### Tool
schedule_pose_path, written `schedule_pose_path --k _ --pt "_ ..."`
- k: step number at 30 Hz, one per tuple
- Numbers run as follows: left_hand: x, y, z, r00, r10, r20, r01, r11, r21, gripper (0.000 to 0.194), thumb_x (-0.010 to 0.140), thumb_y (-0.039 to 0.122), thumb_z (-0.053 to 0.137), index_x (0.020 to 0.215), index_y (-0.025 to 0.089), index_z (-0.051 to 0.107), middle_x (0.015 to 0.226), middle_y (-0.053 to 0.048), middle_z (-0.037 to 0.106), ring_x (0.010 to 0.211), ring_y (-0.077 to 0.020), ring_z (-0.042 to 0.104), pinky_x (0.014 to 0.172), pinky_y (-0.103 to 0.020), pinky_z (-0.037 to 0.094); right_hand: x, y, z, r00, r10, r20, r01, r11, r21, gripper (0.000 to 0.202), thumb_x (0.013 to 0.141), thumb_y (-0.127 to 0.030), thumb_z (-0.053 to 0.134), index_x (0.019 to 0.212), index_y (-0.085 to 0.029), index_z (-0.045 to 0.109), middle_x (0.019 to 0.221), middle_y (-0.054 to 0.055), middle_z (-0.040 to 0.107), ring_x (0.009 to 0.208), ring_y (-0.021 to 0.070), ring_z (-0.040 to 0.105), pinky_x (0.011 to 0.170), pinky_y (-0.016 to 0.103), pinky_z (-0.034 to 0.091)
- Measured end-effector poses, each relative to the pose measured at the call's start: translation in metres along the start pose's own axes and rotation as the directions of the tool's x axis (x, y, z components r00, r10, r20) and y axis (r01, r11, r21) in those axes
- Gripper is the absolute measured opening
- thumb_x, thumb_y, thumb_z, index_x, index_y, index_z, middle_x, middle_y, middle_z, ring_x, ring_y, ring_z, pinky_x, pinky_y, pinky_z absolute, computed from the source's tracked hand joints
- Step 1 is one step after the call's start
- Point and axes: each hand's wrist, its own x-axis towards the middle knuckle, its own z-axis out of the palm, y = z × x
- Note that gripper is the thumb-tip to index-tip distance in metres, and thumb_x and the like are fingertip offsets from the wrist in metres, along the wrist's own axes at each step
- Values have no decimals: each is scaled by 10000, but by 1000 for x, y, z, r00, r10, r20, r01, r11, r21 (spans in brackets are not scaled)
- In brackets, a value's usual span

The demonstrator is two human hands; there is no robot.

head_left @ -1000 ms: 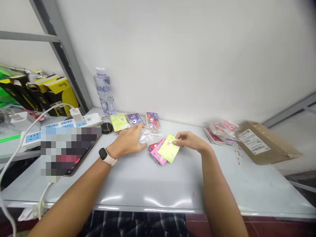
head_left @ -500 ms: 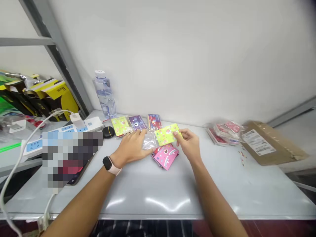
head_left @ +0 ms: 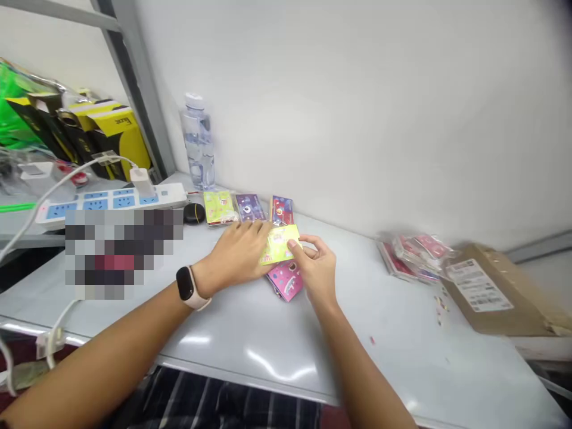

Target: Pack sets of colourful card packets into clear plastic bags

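Between my hands is a yellow-green printed card or booklet (head_left: 281, 244), held slanted above the desk. My right hand (head_left: 318, 265) pinches its right end between thumb and fingers. My left hand (head_left: 239, 253), a watch on the wrist, is closed around the left end, where a clear plastic bag sits; the bag is mostly hidden, though a sheen lies over the card. Below lies a stack of pink printed booklets (head_left: 286, 281). Behind my hands, a bagged green booklet (head_left: 218, 207), a bagged purple booklet (head_left: 250, 207) and a red-blue booklet (head_left: 282, 210) lie in a row.
A water bottle (head_left: 199, 143) stands against the wall. Left are a power strip (head_left: 111, 202), a black round case (head_left: 193, 213) and a blurred-out area. At right, bagged pink booklets (head_left: 415, 253) lie beside a brown parcel (head_left: 491, 292). Small scraps (head_left: 441, 304) lie near it.
My right hand has pushed the green card leftward, toward my left hand and into the plastic bag, so less of the bag shows. The view has turned slightly.
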Motion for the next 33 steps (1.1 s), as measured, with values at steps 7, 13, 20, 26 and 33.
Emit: schedule_pose_path --k 7,13,20,26,33 --pt "-1 -4 -1 1000 19 24 -18 999 -44 446 955 420 634 1286 130 562 1273 -196 705 1162 -390 697 930 -485 532 -3 8 10 941 -141 307 177 980 -93 448 940 -626 690 1081 -213 794 824 62 796 745 239 722 677 359 559" --pt "0 -11 -2 1000 21 -19 -21 1000 -13 551 949 507 655 1341 135 550 1257 -180 711 1117 -380 712 913 -471 555 11 0 -20 951 -301 71 306 883 -356 530 1023 -661 471 1039 -205 741 1027 104 799 723 202 678 646 345 531" --pt "0 -14 -1 998 -67 -2 67 997 31 737 946 607 651 1551 228 466 1324 -166 703 1128 -415 726 931 -513 553 30 0 -78 952 88 294 142 722 -678 399 763 -583 851 790 -212 706 838 44 763 757 198 653 675 316 475" --pt "1 -17 0 998 -61 13 62 997 -48 670 908 561 697 1423 178 502 1337 -173 723 1180 -395 722 896 -455 568 34 1 -82 928 160 335 107 749 -654 405 771 -582 825 767 -197 700 776 25 747 721 178 637 636 296 437" --pt "2 -17 -1 996 -84 1 84 996 -17 458 920 479 649 1251 171 578 1242 -173 748 1133 -393 737 887 -457 566 29 -10 -88 967 34 253 112 833 -541 428 726 -612 863 765 -213 713 824 44 749 717 183 616 629 309 452"
